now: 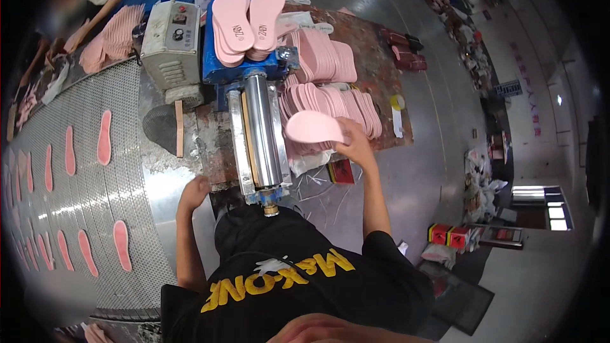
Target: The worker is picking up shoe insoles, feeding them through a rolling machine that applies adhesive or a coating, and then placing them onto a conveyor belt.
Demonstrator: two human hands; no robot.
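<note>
My right hand grips the heel end of a pink insole, held flat just right of a roller machine's shiny metal roller. Beneath and behind it, rows of pink insoles stand packed on the worn table. My left hand hovers by the table's near edge, left of the roller, its fingers curled together with nothing visible in them. On the machine's blue top lie two piles of printed pink insoles.
To the left, a mesh conveyor belt carries several spaced-out pink insoles. A grey control box stands beside the machine, with a wooden strip below it. A yellow tape roll sits at the table's right side. Other people's arms show at upper left.
</note>
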